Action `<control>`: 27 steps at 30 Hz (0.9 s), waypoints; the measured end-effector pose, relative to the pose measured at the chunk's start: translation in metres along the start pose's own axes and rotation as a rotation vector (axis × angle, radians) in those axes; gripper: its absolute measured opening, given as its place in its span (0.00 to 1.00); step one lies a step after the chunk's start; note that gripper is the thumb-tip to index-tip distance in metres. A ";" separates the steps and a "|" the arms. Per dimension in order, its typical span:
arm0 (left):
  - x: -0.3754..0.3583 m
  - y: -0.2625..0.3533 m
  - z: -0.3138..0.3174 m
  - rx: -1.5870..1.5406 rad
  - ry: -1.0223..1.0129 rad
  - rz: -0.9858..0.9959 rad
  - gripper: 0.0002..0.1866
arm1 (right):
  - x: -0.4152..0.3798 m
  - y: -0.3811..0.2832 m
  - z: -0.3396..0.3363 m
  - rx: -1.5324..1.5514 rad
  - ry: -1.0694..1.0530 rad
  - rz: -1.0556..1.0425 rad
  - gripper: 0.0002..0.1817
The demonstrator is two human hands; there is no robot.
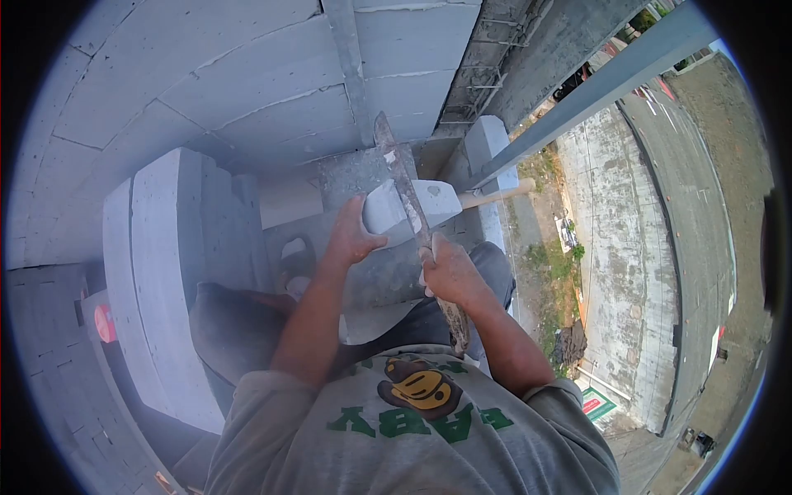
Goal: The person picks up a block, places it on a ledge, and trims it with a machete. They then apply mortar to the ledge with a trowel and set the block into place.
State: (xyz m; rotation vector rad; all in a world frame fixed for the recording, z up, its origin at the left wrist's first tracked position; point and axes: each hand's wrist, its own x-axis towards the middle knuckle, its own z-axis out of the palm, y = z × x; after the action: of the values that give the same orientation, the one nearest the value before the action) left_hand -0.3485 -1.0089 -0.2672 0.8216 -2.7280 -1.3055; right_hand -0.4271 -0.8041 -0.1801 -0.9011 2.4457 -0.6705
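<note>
Head camera: what's going on around that pale block?

> It sits in front of the torso, with a long, dusty blade laid across its top. Left hand is on the block's left end, thumb spread from the fingers and pressed on it. Right hand is just below the block, fingers curled shut round the blade's handle.

Cool, is it cut right through?

> Can't tell, the blade hides the line. Can't see what's holding the block up underneath either.

Any tips for working it well?

> I'd go for long, easy strokes and let the edge do the biting. Keep the left thumb well clear of the line and ease off near the bottom, since this stuff probably chips. Steady both sides too, a loose end could drop.

What else is near it?

> Wooden stick poking out past its right end, metal pole slanting up beyond that. Stacked slabs well to its left, block wall beyond it. Ground's way down to its right, so I'd watch offcuts on that side.
</note>
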 end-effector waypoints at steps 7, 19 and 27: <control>0.001 0.013 -0.004 0.007 0.003 -0.034 0.50 | 0.002 -0.024 -0.049 0.396 -0.079 0.162 0.12; 0.007 0.015 -0.001 -0.119 -0.021 -0.025 0.51 | 0.009 -0.007 -0.020 0.373 -0.255 0.245 0.16; 0.013 0.012 0.010 0.082 0.070 0.066 0.49 | -0.002 -0.036 -0.081 0.637 0.233 0.234 0.14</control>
State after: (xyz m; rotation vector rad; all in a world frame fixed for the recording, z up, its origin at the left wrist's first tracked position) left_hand -0.3674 -1.0013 -0.2683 0.7600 -2.7449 -1.1380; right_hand -0.4537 -0.8039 -0.0953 -0.2931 2.2374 -1.4116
